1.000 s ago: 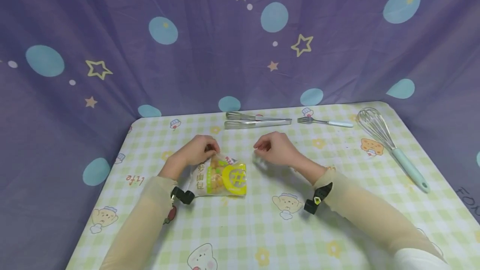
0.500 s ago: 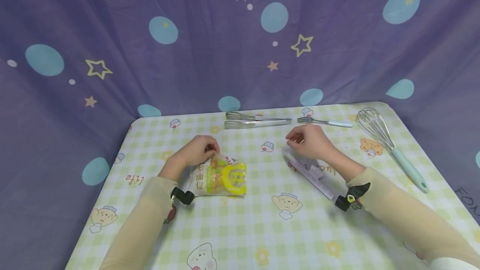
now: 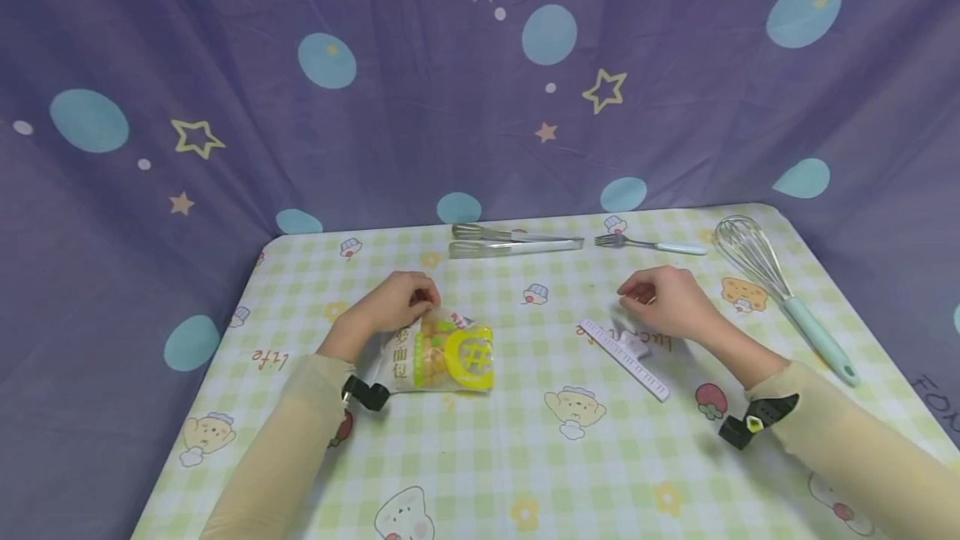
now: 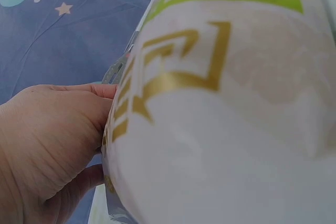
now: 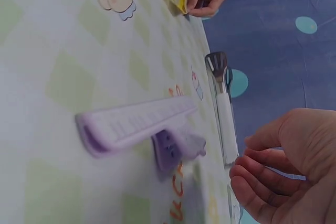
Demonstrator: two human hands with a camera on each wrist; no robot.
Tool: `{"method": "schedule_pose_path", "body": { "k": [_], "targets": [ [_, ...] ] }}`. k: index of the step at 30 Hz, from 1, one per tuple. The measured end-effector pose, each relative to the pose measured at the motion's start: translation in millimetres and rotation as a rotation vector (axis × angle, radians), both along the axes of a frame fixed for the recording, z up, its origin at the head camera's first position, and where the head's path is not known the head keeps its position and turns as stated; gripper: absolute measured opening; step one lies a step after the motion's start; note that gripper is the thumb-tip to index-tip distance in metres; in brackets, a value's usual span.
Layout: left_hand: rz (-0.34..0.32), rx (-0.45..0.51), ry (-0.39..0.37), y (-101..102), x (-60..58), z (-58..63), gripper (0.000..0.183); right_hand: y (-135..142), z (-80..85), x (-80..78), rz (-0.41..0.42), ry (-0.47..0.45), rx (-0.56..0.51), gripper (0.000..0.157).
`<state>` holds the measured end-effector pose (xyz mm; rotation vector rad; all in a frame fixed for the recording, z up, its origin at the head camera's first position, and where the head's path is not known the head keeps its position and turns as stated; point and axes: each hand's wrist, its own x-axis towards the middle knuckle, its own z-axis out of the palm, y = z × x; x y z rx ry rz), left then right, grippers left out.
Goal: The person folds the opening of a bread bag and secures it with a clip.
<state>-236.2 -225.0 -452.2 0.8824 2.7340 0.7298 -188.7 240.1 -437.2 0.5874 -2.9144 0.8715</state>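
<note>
One whisk (image 3: 780, 294), one tongs (image 3: 516, 242), one bread packet (image 3: 442, 357), one purple sealing clip (image 3: 624, 347), one fork (image 3: 649, 244). Right hand (image 3: 667, 300) has drifted rightward off the clip, now just beside its loosely curled, empty fingers. Left hand (image 3: 392, 303) pinches the packet's top edge; buns sit inside.

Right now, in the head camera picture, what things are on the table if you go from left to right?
Left hand → bread bag → tongs → sealing clip → right hand → whisk.
</note>
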Motion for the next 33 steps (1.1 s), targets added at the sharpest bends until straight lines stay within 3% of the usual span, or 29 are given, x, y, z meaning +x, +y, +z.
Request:
{"method": "schedule_pose_path", "body": {
  "k": [14,21,33],
  "targets": [
    [0.016,-0.007,-0.008,2,1.0,-0.3,0.018,20,-6.6,14.4,-0.032,-0.059,0.01,0.008],
    [0.019,-0.009,-0.01,1,1.2,-0.3,0.018,20,-17.2,22.0,-0.049,-0.13,0.009,0.007],
    [0.012,-0.004,-0.008,0,3.3,0.1,0.018,13,-25.9,32.3,0.002,-0.152,-0.002,0.006]
  ]
}}
